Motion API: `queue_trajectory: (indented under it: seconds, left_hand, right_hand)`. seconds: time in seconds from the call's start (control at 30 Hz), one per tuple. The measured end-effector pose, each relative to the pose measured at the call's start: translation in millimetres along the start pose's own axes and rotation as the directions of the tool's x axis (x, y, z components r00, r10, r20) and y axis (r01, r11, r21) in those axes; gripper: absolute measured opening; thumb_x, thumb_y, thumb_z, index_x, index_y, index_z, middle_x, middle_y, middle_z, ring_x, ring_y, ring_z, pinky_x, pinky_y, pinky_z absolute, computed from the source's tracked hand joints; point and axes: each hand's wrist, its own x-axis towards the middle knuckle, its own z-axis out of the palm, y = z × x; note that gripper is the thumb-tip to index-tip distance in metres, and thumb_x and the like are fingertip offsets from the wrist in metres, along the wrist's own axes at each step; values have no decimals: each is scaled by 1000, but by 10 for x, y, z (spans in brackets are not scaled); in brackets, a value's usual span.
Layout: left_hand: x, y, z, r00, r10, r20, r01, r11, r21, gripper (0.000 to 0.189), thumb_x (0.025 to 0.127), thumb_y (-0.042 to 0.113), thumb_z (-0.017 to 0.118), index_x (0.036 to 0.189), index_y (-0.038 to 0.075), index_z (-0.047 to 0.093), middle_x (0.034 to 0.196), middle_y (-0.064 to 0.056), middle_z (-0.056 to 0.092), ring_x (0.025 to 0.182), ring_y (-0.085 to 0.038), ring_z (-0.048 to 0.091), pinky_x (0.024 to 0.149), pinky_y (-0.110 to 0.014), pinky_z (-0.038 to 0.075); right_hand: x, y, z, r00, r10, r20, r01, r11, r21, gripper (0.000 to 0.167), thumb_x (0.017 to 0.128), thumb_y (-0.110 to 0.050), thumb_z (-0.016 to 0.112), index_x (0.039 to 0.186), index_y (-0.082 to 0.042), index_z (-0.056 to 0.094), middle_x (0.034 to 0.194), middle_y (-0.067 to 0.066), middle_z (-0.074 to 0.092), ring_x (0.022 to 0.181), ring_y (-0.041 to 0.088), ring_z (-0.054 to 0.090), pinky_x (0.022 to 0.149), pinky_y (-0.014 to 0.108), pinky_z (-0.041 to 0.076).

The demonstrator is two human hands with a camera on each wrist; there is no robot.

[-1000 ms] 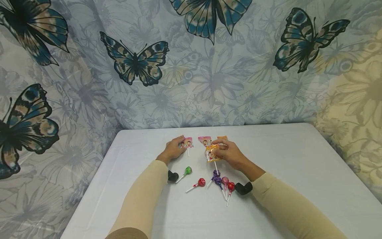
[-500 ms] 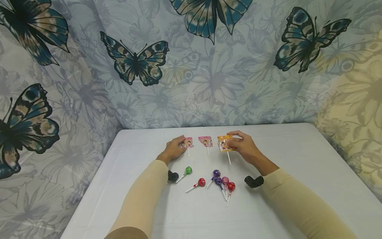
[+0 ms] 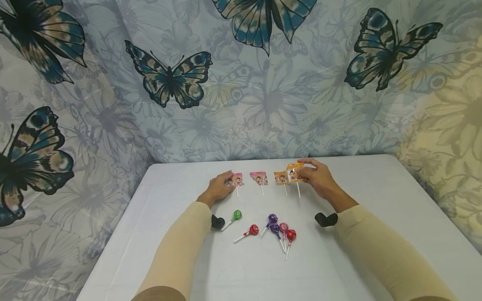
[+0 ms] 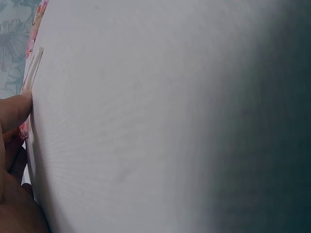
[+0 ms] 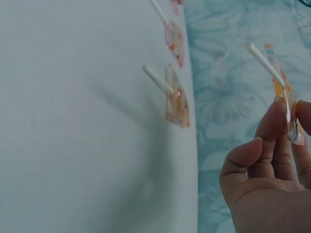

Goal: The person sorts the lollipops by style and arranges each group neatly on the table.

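My right hand [image 3: 320,179] pinches the edge of an orange-wrapped lollipop [image 3: 295,172], its white stick pointing down toward me. In the right wrist view this lollipop [image 5: 286,104] is raised off the tabletop between thumb and fingers. Just left of it lies a second orange-wrapped lollipop [image 3: 281,178], partly overlapped in the head view. My left hand [image 3: 219,187] holds the left side of a pink-wrapped lollipop [image 3: 237,179] at the far left of the row. Between the hands lies another pink-wrapped lollipop [image 3: 259,178]. The left wrist view shows the thumb [image 4: 17,111] against the wrapper.
Nearer me on the white table [image 3: 169,184] lie a green ball lollipop [image 3: 237,215], a red one [image 3: 254,230], and a cluster of purple [image 3: 273,218], pink [image 3: 283,227] and red [image 3: 291,235] ones. A butterfly-print cloth [image 3: 263,117] hangs behind the table's far edge.
My right hand has carried the orange-wrapped lollipop rightward and away from me, past the other orange one, uncovering the second pink one. The left hand has stayed put.
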Motion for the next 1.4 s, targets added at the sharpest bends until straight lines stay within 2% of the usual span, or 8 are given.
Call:
queue_trajectory:
  seconds: [0.23, 0.4, 0.6, 0.93, 1.1, 1.2, 1.3, 1.4]
  left_hand:
    - [6, -15, 18, 1000, -4, -4, 4, 1000, -12, 61, 91, 24, 67, 147, 15, 43, 153, 5, 33, 141, -20, 24, 112, -44, 14]
    - [6, -17, 17, 1000, -4, -7, 4, 1000, -11, 61, 91, 24, 68, 146, 15, 43, 153, 5, 33, 141, -21, 24, 112, -44, 15]
    - [1, -8, 11, 1000, 22, -4, -22, 1000, 1, 60, 92, 24, 67, 146, 12, 44, 152, 3, 34, 140, -21, 26, 112, -45, 12]
    - [-18, 36, -6, 1000, 28, -1, -28, 1000, -6, 60, 92, 22, 66, 145, 11, 44, 152, 2, 34, 140, -21, 26, 112, -46, 11]
    - [-14, 27, -12, 1000, 29, 0, -29, 1000, 3, 60, 92, 23, 66, 146, 11, 44, 152, 2, 34, 140, -21, 26, 112, -46, 11]
    - [-8, 14, -15, 1000, 29, -3, -29, 999, 14, 60, 92, 23, 66, 146, 11, 43, 152, 2, 34, 140, -21, 26, 112, -46, 11]
    - [-5, 8, -18, 1000, 22, -4, -22, 1000, 17, 60, 92, 23, 66, 146, 12, 42, 153, 2, 33, 140, -21, 25, 112, -46, 12]
    - [-10, 12, -21, 1000, 17, -2, -17, 1000, 12, 60, 92, 23, 66, 146, 11, 43, 153, 2, 33, 140, -21, 25, 112, -45, 11]
  right_hand:
    - [114, 70, -166, 997, 47, -66, -50, 998, -39, 45, 92, -15, 68, 133, -9, 50, 92, 2, 68, 80, 16, 62, 81, 38, 51]
    - [173, 101, -239, 994, 72, -80, -78, 994, -82, 52, 92, -16, 68, 138, -6, 45, 92, 1, 68, 81, 16, 62, 85, 42, 49]
    - [222, 132, -289, 990, 84, -110, -102, 980, -170, 57, 94, -18, 66, 143, -3, 41, 92, 0, 67, 82, 14, 62, 83, 41, 49]
    - [310, 241, -365, 979, 112, -172, -159, 945, -285, 53, 94, -16, 64, 142, -5, 45, 113, 15, 56, 81, 12, 61, 74, 31, 51]
    - [327, 262, -347, 978, 82, -191, -151, 911, -383, 50, 93, -19, 65, 138, -4, 49, 102, 11, 64, 78, 12, 58, 67, 29, 47]
    - [342, 258, -318, 982, 69, -176, -137, 901, -412, 49, 94, -19, 65, 138, -2, 50, 97, 7, 67, 76, 12, 57, 65, 30, 46]
    - [364, 268, -291, 983, 70, -168, -136, 896, -423, 48, 94, -17, 64, 137, -1, 50, 90, 4, 67, 72, 12, 56, 62, 28, 45]
    - [383, 292, -272, 983, 57, -173, -134, 870, -474, 46, 93, -16, 65, 134, -1, 51, 82, 3, 64, 68, 13, 55, 60, 27, 44]
